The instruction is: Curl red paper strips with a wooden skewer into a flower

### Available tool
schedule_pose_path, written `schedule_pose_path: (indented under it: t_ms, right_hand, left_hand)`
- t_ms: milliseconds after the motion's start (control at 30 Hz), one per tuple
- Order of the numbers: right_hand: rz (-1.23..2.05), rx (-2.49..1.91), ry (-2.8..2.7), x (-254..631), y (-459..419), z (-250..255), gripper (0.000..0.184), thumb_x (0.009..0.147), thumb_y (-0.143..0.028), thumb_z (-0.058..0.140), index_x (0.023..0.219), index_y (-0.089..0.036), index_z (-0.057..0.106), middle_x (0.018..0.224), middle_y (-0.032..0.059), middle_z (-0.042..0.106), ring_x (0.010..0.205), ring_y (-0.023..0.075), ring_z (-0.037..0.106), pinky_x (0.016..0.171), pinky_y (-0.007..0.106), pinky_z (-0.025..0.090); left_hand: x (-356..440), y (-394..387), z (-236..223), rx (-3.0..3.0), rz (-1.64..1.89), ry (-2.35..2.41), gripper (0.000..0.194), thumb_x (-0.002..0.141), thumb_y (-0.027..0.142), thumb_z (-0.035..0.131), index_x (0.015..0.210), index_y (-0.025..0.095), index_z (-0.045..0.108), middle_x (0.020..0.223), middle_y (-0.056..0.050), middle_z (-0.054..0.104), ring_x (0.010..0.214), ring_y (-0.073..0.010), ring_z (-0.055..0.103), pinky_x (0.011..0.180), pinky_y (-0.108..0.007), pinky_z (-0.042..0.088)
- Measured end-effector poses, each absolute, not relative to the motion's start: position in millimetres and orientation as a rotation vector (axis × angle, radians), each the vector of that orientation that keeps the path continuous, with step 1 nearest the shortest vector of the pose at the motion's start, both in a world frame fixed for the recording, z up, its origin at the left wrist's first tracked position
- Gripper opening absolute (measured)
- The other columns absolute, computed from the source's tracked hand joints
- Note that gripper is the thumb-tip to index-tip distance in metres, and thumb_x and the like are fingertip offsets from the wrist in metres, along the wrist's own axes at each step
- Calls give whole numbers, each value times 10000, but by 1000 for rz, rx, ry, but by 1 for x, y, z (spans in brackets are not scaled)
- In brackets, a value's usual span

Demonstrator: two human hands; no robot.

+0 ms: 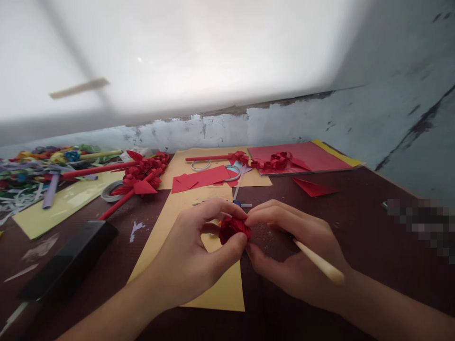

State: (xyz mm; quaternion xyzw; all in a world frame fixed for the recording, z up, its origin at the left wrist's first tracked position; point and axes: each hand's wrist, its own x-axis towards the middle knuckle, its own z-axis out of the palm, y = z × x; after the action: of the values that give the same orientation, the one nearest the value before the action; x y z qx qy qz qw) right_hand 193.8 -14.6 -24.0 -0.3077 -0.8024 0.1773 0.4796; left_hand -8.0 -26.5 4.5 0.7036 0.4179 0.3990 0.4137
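In the middle of the view, a small red paper flower with curled petals is held between the thumb and fingers of my left hand. My right hand has its thumb and fingertips at the flower's right edge. Through that hand runs a pale wooden stick with a rounded end; its other end is hidden by the fingers. Beneath both hands lies a long yellow-orange paper sheet. Behind the fingers, a thin clear stick with a blue part is partly covered.
Red paper flowers on stems lie left, beside a tape roll and a black box. Colourful paper strips heap at far left. Red paper pieces and a red folder are at the back, before the wall.
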Motion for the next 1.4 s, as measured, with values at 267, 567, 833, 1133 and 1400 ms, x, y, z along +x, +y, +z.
schedule_pose_path:
  t_ms: [267,567,833,1133,1400]
  right_hand:
    - [404,-722,-1966,194,-12,-24,308,808,-51,718,1035,-252,660,1001,-10,719,831,117,699,734,231,562]
    - [416,-798,-1937,194,-15,-22,287,807,-100,750,1025,-268,671,988,-14,741,835,143,708,706,258,561]
    - [584,-985,-1769,189,-13,-15,150,830,-188,758,963,-245,722,858,-19,752,569,97,626,506,218,511]
    - [659,-1017,-1747,191,-13,-17,159,853,-270,782,1003,-250,732,853,-18,758,476,76,537,403,219,413]
    - [663,-994,-1733,191,-11,-18,188,862,-288,788,1039,-257,732,924,6,785,732,146,723,581,235,565]
  left_hand:
    - [-10,-27,5,1738,984,1044,131,943,198,699,1060,236,744,1032,-8,751,933,-174,712,832,-271,606]
    - [-12,-29,4,1643,972,925,324,895,56,669,1134,268,722,990,12,721,916,-147,701,839,-241,601]
    - [-11,-28,-6,1572,1037,938,530,869,76,753,1299,357,621,1377,-3,649,1120,-174,679,927,-272,629]
    - [-9,-25,-3,1505,1066,989,383,909,123,735,1251,273,652,1245,-35,701,1066,-181,718,889,-265,614]
    - [-8,-23,-2,1488,1084,958,331,906,86,713,1176,261,638,1212,-15,670,1051,-161,700,867,-242,596]
